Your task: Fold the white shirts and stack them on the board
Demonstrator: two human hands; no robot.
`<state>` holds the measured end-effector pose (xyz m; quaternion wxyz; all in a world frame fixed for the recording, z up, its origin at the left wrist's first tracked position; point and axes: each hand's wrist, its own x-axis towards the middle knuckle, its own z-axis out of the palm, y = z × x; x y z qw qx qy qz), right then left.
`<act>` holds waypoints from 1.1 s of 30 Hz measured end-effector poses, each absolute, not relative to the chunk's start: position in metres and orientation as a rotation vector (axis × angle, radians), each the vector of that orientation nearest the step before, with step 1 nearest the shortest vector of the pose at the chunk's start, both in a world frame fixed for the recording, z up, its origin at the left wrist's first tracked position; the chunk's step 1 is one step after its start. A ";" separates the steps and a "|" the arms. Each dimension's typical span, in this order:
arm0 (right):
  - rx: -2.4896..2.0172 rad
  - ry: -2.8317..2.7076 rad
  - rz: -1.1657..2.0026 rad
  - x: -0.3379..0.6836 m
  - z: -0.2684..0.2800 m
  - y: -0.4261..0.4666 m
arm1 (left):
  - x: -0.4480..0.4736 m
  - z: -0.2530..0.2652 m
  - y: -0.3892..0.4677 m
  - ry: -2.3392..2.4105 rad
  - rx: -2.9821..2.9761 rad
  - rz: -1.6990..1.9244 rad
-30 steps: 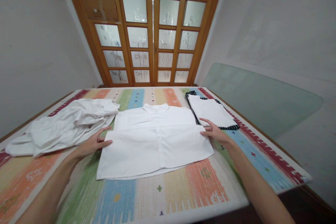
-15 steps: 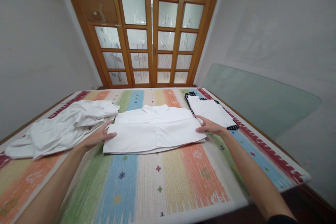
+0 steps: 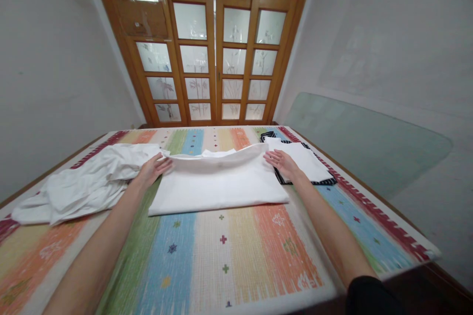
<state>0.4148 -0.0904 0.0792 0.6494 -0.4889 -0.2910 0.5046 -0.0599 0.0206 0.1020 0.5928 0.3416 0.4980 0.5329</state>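
Observation:
A white collared shirt (image 3: 218, 184), folded into a wide rectangle, lies in the middle of the table. Its near part is turned up toward the collar, and that upper edge stands a little raised and sags in the middle. My left hand (image 3: 153, 168) grips the upper left corner, fingers bent around the edge. At the upper right corner, my right hand (image 3: 283, 163) holds the edge with its fingers fairly straight; its thumb is hidden. Most of the collar is covered, with only a strip showing behind the raised edge.
A crumpled white garment (image 3: 84, 182) lies to the left, close to my left forearm. On the right rests a stack of folded white and black-striped clothes (image 3: 301, 160). A striped, multicoloured cloth (image 3: 207, 266) covers the table. Wooden glass-paned doors (image 3: 214, 64) stand beyond.
Both hands have moved away from me, from the shirt's sides to its upper corners. The shirt's near part has been folded upward over the front and collar.

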 end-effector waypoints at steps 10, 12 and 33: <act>-1.838 -1.383 0.484 0.420 0.043 -0.142 | -0.100 0.065 -0.033 1.774 1.843 0.799; -1.930 -1.462 0.433 0.423 0.036 -0.161 | -0.109 0.060 -0.045 1.804 1.889 0.679; -1.761 -1.406 0.560 0.408 0.029 -0.225 | -0.128 0.058 -0.104 1.648 1.775 0.745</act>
